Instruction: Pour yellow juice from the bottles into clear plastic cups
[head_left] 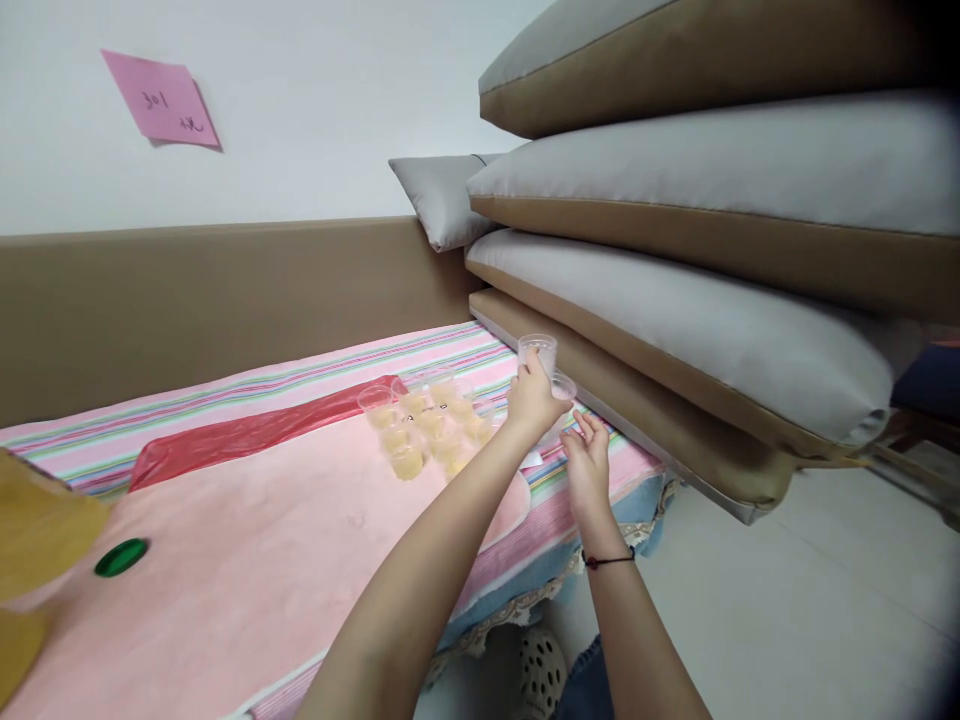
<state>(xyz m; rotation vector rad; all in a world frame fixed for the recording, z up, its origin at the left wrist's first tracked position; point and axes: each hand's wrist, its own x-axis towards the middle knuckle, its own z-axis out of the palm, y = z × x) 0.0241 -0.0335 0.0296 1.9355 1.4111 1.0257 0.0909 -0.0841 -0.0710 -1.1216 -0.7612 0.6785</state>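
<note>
My left hand [535, 400] is closed around a clear plastic cup [538, 350], raised over the far right end of the striped cloth. Just beneath it, another clear cup [564, 386] shows partly behind my fingers. My right hand [589, 458] is close by on the right, fingers apart and curved, nothing visible in them. A dark bracelet [609, 560] circles the right wrist. To the left of my left hand, several clear cups holding pale yellow liquid [406, 458] stand grouped together. My left forearm hides part of that group.
Grey and brown cushions [675, 180] are stacked high at the right. On the pink mat [247, 560] lies a green lid [121, 557], beside yellow objects at the left edge. Red plastic film [255, 430] runs behind the mat. The striped cloth's fringed edge [517, 612] faces me.
</note>
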